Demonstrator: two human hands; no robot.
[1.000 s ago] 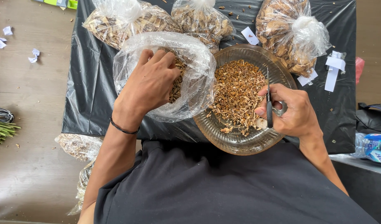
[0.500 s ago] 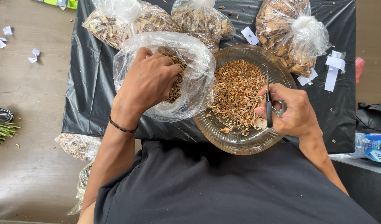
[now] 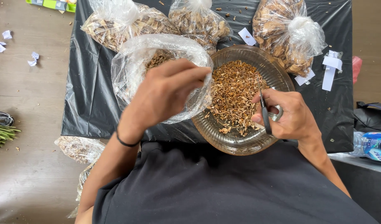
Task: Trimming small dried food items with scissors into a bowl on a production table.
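**A:** From the head camera, what are your hands doing?

**B:** My left hand (image 3: 167, 93) is over the mouth of the open bag (image 3: 157, 70), fingers (image 3: 186, 76) bunched together and pointing toward the bowl (image 3: 277, 74). I can't tell whether they pinch any chips: the fingertips lie against crinkled plastic. My right hand (image 3: 292, 116) is curled round the scissors (image 3: 265, 114) at the bowl's near right rim, thumb over the handle. Whether the blades are apart is hard to say; I see only one thin dark edge.

**A:** Where are the chips?

**B:** The brown chips (image 3: 234, 93) are heaped in the bowl, just beyond my right fingers and right of my left ones. More show inside the bag, past my left knuckles.

**A:** What's hidden?

**B:** My left hand covers much of the bag's opening. My shirt cuts off the bowl's near edge and the black sheet (image 3: 80, 99) below it. Three tied bags (image 3: 290, 37) lie farther out, the left one cropped at the top. A bottle (image 3: 375, 145) is cut off at the right edge.

**A:** Changed since a second ago?

**B:** Then my left hand was sunk in the bag, fingers buried. Now it has lifted out and turned toward the bowl. My right hand and the scissors have stayed put.
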